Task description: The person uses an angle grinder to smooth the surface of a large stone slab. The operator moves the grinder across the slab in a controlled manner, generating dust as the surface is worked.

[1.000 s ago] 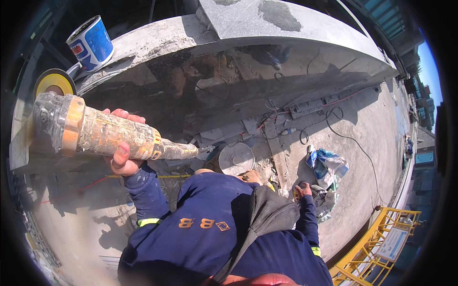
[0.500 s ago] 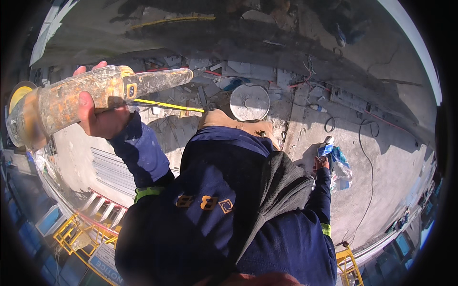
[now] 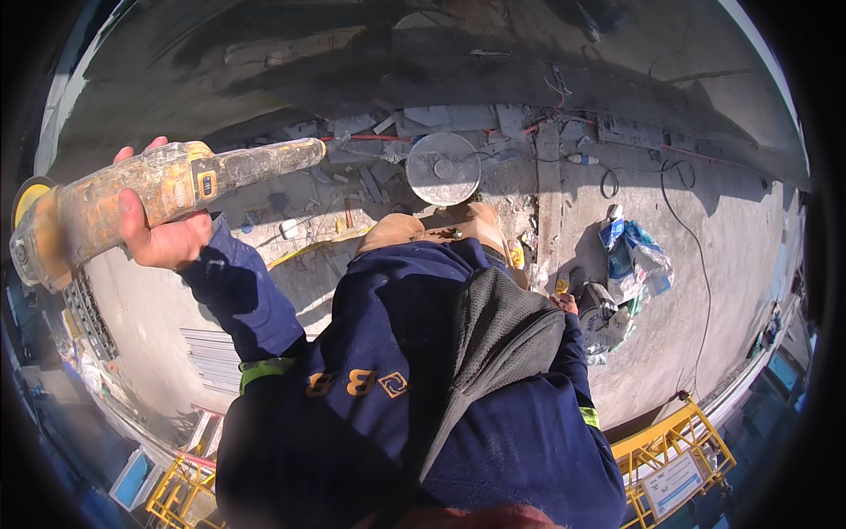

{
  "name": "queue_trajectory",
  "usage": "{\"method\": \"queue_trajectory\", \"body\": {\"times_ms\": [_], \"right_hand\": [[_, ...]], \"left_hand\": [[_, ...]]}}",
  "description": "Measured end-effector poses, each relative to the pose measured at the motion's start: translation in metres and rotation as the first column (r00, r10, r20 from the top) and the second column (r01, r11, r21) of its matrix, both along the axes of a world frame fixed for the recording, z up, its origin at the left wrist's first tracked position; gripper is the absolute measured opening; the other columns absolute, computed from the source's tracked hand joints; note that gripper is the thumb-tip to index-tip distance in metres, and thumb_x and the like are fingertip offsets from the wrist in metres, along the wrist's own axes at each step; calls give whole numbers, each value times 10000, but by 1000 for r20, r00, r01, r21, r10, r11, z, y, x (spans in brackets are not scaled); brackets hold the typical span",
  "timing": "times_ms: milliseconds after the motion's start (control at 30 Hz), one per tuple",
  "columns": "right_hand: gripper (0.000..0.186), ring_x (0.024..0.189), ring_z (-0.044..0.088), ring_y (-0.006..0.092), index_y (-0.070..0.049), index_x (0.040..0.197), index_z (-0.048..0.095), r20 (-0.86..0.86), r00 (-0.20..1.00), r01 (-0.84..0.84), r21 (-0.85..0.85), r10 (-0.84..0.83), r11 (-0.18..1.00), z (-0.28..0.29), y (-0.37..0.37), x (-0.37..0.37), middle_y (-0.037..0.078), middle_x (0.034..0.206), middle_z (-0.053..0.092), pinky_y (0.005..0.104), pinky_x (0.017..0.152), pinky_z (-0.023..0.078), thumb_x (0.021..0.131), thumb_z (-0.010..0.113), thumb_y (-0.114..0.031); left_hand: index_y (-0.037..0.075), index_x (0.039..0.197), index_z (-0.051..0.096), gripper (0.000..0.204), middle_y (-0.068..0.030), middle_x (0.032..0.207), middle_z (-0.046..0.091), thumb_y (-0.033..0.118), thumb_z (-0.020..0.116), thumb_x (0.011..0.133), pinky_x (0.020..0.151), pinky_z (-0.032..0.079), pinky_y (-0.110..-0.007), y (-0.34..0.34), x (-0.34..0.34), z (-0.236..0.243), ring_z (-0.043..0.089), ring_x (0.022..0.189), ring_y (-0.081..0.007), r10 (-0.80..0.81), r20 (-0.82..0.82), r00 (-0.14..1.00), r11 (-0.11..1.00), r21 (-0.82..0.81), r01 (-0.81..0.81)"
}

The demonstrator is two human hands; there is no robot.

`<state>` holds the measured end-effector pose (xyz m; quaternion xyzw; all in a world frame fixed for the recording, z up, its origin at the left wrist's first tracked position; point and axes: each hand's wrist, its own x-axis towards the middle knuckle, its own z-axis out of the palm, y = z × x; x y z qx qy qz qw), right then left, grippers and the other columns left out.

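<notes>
My left hand (image 3: 161, 238) is wrapped round a worn, dust-caked orange-and-grey angle grinder (image 3: 150, 198), held out at the left with a yellow disc (image 3: 30, 190) at its head. My right hand (image 3: 564, 303) is low at the right, closed on something I cannot make out, beside a small yellow-and-black object (image 3: 562, 284) and crumpled blue-and-white plastic bags (image 3: 636, 263). My dark blue sleeves and top fill the lower middle, with a grey mesh cloth (image 3: 493, 335) hanging over the chest.
A round dusty bucket lid (image 3: 442, 168) lies beyond my legs among broken pieces. A dark polished wall (image 3: 308, 62) spans the top. A black cable (image 3: 703, 247) snakes over the concrete floor at right. Yellow railings (image 3: 670, 432) stand behind, and stacked strips (image 3: 211, 357) lie at left.
The view has tipped down from the white ledge, and the blue can there is out of sight. The grinder has shifted leftward in the picture. My right hand is less visible.
</notes>
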<state>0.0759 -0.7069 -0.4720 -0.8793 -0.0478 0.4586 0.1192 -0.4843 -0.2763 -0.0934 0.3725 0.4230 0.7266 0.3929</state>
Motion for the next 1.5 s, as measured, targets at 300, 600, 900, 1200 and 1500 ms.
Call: {"method": "queue_trajectory", "body": {"times_ms": [300, 600, 900, 1200, 1500], "right_hand": [[539, 646, 678, 232, -97, 1260, 483, 75, 992, 97, 3, -97, 995, 52, -19, -58, 151, 892, 679, 365, 548, 553, 834, 733, -313], [559, 854, 708, 300, -115, 1285, 495, 511, 858, -266, 352, 54, 898, 168, 96, -54, 157, 911, 715, 378, 785, 544, 824, 736, -318], [567, 881, 697, 236, -61, 1351, 452, 517, 854, -388, 705, -56, 594, 338, 296, -49, 155, 1011, 687, 336, 778, 551, 862, 710, -186], [423, 684, 665, 202, -68, 1193, 556, 601, 799, -528, 701, 1, 479, 501, 332, -37, 88, 752, 656, 313, 660, 521, 782, 592, 29], [683, 1049, 646, 332, -22, 1381, 386, 475, 870, -426, 859, -130, 284, 593, 379, -46, 222, 1128, 626, 406, 919, 524, 854, 741, -272]], "left_hand": [[-1, 1314, 395, 653, -233, 1228, 535, 284, 650, 785, 830, 550, -556, 40, 2, 9, 611, 1040, -432, -296, -20, 955, 944, 147, 296], [-42, 1340, 378, 753, -226, 1125, 566, 145, 707, 689, 740, 570, -454, 104, 120, 44, 659, 887, -348, -541, 26, 840, 813, 274, 515], [-55, 1264, 453, 712, -197, 1057, 591, 123, 725, 631, 750, 579, -421, 170, 240, 85, 674, 849, -305, -768, -16, 640, 625, 195, 755], [-61, 1263, 436, 672, -207, 1086, 556, 133, 678, 666, 697, 584, -427, 176, 333, 178, 658, 865, -325, -870, -45, 490, 488, 59, 871], [-56, 1206, 484, 592, -175, 1039, 590, 134, 684, 682, 718, 598, -422, 138, 392, 210, 664, 892, -291, -980, 72, 184, 180, -65, 982]]}}
